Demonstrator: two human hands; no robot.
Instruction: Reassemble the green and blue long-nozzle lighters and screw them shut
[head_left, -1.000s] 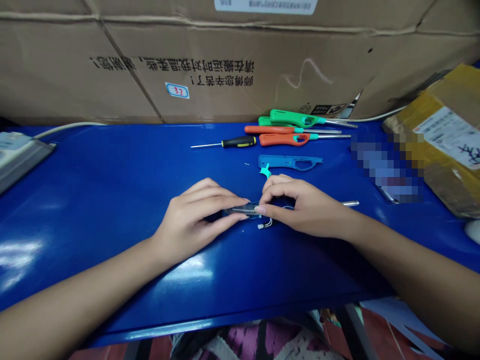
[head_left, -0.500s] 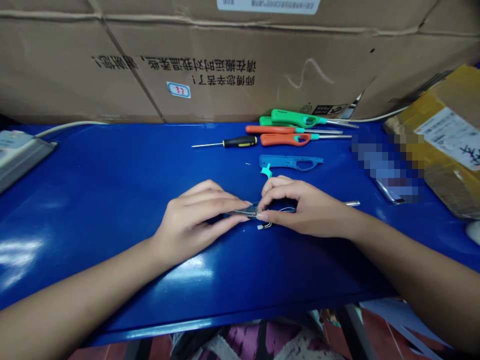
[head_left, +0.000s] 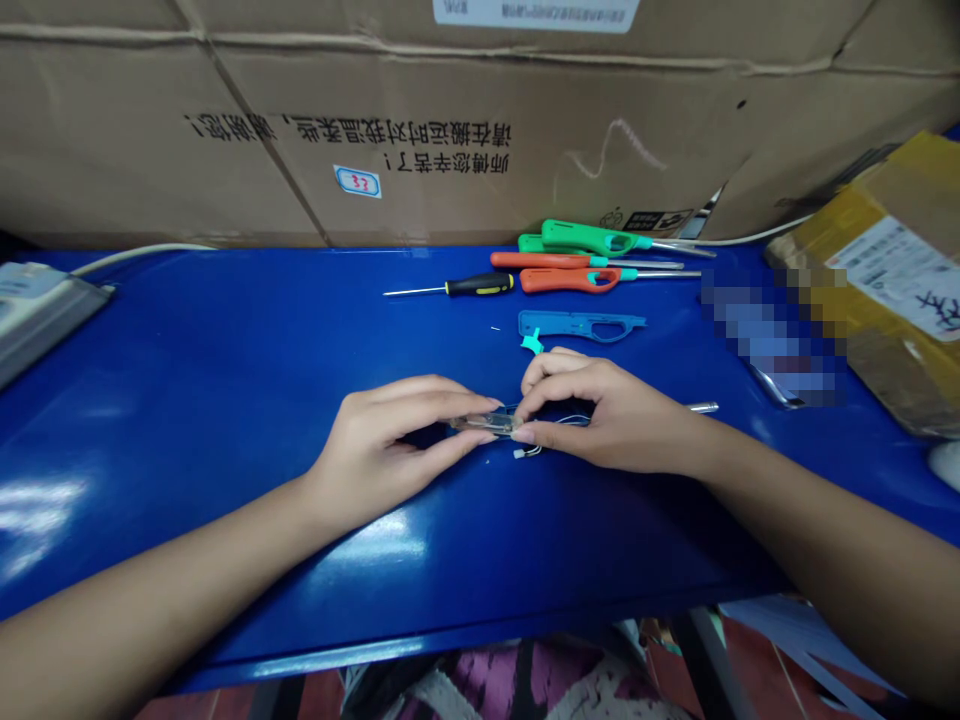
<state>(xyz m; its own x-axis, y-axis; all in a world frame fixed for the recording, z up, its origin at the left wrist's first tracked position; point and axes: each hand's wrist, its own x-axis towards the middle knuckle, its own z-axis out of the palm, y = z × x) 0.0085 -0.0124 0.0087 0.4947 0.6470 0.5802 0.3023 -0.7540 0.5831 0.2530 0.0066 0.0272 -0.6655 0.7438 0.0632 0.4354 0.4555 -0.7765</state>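
- A clear piece (head_left: 486, 423) is held low over the middle of the tabletop (head_left: 225, 420), taken here as the centre of the clock, with 12 o'clock facing away from the wearer.
- By the left hand (head_left: 401, 425), the clear piece is pinched from the 9 o'clock side; the grip is narrow, with the fingers laid along the far edge and the thumb along the near one.
- By the right hand (head_left: 592, 410), the 3 o'clock end of the clear piece is pinched; this grip too is narrow, with thumb and index finger brought together.
- A thin white wire (head_left: 574, 419) is partly covered by the right hand, and beyond that hand, at 3 o'clock, a metal tube end (head_left: 705, 407) is seen.
- A small white connector (head_left: 520, 454) is seen just beside the clear piece, between 4 and 5 o'clock.
- At 1 o'clock, a turquoise part (head_left: 532, 342) is placed against a blue shell half (head_left: 547, 322); farther out, orange lighters (head_left: 559, 281) and green lighters (head_left: 577, 236) are grouped.
- At 12 o'clock, a screwdriver (head_left: 480, 285) is laid, its tip pointed toward 9 o'clock.
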